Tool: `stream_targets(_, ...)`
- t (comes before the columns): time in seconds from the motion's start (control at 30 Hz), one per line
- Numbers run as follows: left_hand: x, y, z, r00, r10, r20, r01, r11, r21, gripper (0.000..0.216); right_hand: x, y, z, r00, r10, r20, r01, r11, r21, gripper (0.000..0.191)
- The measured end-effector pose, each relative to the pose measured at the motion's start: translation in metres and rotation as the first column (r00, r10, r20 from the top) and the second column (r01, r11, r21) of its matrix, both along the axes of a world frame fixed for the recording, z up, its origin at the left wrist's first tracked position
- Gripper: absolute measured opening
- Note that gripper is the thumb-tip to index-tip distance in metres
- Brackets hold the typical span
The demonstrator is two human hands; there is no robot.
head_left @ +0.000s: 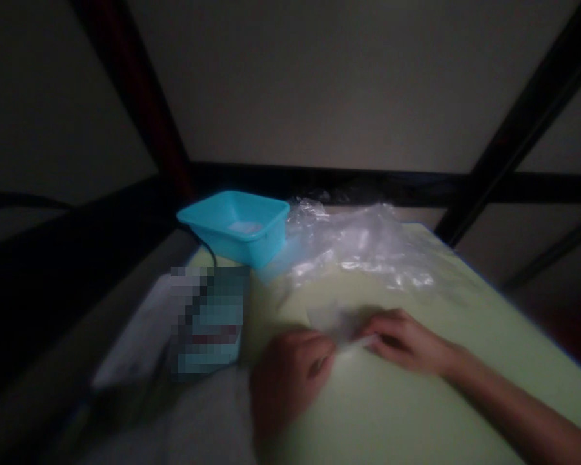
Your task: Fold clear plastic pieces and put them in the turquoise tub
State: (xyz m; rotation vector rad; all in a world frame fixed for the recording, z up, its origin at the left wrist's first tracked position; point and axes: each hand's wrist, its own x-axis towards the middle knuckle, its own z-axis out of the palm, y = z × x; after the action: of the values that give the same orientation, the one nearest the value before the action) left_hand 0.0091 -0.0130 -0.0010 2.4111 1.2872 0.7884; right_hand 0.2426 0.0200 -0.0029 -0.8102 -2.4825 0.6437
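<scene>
Between my hands, low over the table, is a small clear plastic bag (336, 320), blurred and hard to make out in detail. My left hand (295, 368) is closed at its left side, fingers curled in. From the right, my right hand (409, 342) pinches the bag's other side between thumb and fingers, where a pale edge shows. Whether anything lies inside the bag, I cannot tell.
A pale green table (387, 407) lies under my hands. Crumpled clear plastic (363, 239) is heaped at its back. To the left stand a turquoise basin (266, 248) with something whitish inside, and a pixelated teal object (210, 323) beside a white sheet (135, 329). A dark cable runs near the basin.
</scene>
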Motion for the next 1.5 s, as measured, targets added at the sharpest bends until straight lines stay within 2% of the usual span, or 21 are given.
stream_targets(0.17, 0.003, 0.008, 0.004, 0.985, 0.117, 0.125, -0.082, 0.963, -0.258, 0.026, -0.006, 0.002, 0.001, 0.988, -0.115, -0.106, 0.094, 0.978, -0.188, 0.022)
stream_targets(0.3, 0.003, 0.016, -0.005, 0.959, 0.170, 0.229, -0.072, 0.921, -0.382, 0.023, -0.015, 0.006, -0.005, 0.937, -0.237, -0.258, 0.133, 0.922, -0.363, 0.017)
stream_targets(0.4, 0.002, 0.023, -0.013, 0.920, 0.234, 0.315, -0.046, 0.861, -0.506, 0.015, -0.020, 0.009, -0.009, 0.881, -0.305, -0.361, 0.137, 0.896, -0.423, 0.026)
stream_targets(0.47, 0.001, 0.026, -0.015, 0.884, 0.284, 0.370, -0.027, 0.823, -0.567, 0.007, -0.021, 0.008, -0.009, 0.862, -0.341, -0.375, 0.206, 0.911, -0.357, 0.024)
stream_targets(0.5, 0.001, 0.027, -0.015, 0.869, 0.302, 0.393, -0.015, 0.809, -0.588, 0.002, -0.020, 0.007, -0.008, 0.864, -0.352, -0.360, 0.258, 0.924, -0.284, 0.021)
stream_targets(0.57, 0.000, 0.028, -0.013, 0.832, 0.348, 0.433, 0.006, 0.773, -0.634, 0.013, -0.018, 0.003, -0.005, 0.892, -0.338, -0.301, 0.324, 0.941, -0.097, 0.016)
stream_targets(0.63, 0.001, 0.029, -0.011, 0.799, 0.396, 0.452, 0.010, 0.744, -0.668, 0.025, -0.017, -0.002, -0.001, 0.944, -0.267, -0.194, 0.284, 0.956, 0.068, 0.019)
stream_targets(0.7, 0.002, 0.029, -0.009, 0.781, 0.425, 0.458, 0.001, 0.732, -0.681, 0.031, -0.019, -0.007, 0.002, 0.982, -0.182, -0.055, 0.189, 0.967, 0.171, 0.031)
stream_targets(0.87, 0.003, 0.028, -0.005, 0.765, 0.465, 0.445, -0.002, 0.693, -0.721, 0.043, -0.029, -0.012, -0.002, 0.965, -0.053, 0.258, -0.012, 0.969, 0.246, 0.066)
stream_targets(0.97, 0.003, 0.029, -0.005, 0.760, 0.480, 0.438, -0.009, 0.682, -0.732, 0.044, -0.031, -0.012, -0.007, 0.939, -0.052, 0.339, -0.031, 0.972, 0.234, 0.076)
stream_targets(1.17, -0.001, 0.030, -0.010, 0.785, 0.443, 0.432, -0.021, 0.717, -0.697, 0.039, -0.030, -0.012, -0.010, 0.923, -0.079, 0.377, -0.003, 0.977, 0.211, 0.079)
stream_targets(1.23, -0.003, 0.028, -0.007, 0.823, 0.409, 0.395, -0.080, 0.772, -0.631, 0.037, -0.030, -0.012, -0.010, 0.926, -0.076, 0.371, -0.008, 0.975, 0.220, 0.079)
stream_targets(1.27, -0.003, 0.026, -0.004, 0.853, 0.382, 0.356, -0.137, 0.822, -0.553, 0.034, -0.030, -0.011, -0.011, 0.928, -0.078, 0.363, -0.008, 0.973, 0.231, 0.079)
stream_targets(1.33, -0.003, 0.019, 0.001, 0.929, 0.294, 0.224, -0.219, 0.926, -0.308, 0.027, -0.030, -0.010, -0.011, 0.936, -0.091, 0.340, -0.002, 0.965, 0.262, 0.081)
stream_targets(1.4, -0.003, 0.011, 0.005, 0.989, 0.141, 0.043, -0.137, 0.987, -0.082, 0.027, -0.030, -0.010, -0.011, 0.942, -0.102, 0.321, 0.005, 0.957, 0.289, 0.083)
stream_targets(1.5, -0.001, 0.002, 0.002, 0.985, -0.048, -0.166, 0.058, 0.997, 0.055, 0.047, -0.031, -0.011, -0.011, 0.941, -0.117, 0.319, 0.016, 0.954, 0.300, 0.084)
